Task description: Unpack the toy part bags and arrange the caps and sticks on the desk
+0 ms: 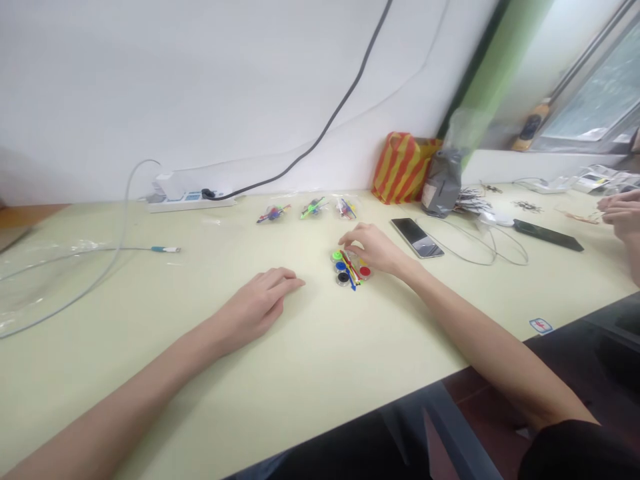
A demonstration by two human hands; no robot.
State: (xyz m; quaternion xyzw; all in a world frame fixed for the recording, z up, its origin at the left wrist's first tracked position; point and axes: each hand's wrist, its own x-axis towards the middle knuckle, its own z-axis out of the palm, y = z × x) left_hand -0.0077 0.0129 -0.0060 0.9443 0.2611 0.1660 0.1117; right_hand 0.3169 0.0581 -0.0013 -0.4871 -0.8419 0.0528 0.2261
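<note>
My left hand [265, 300] rests on the table, fingers loosely bent and pointing right, with nothing in it. Beyond its fingertips sits a small cluster of toy parts. In it are a green disc [337, 256], a blue disc [341, 266], a black disc [343, 277] and a red disc [365, 271], each in a clear round base. Thin coloured arrow-shaped pieces lie among them, one a blue arrow [353, 283]. Over the far side of this cluster, my right hand [373, 247] has its fingers curved and apart. It partly hides some pieces, and I see nothing held in it.
Three clear bags of coloured parts [313, 208] lie near the wall. A power strip [193, 202] and cable [105, 273] are left. Rightward are a phone [417, 237], striped bag [405, 167], grey bag [442, 183] and black slab [547, 235]. Another person's hands [623, 213] show far right.
</note>
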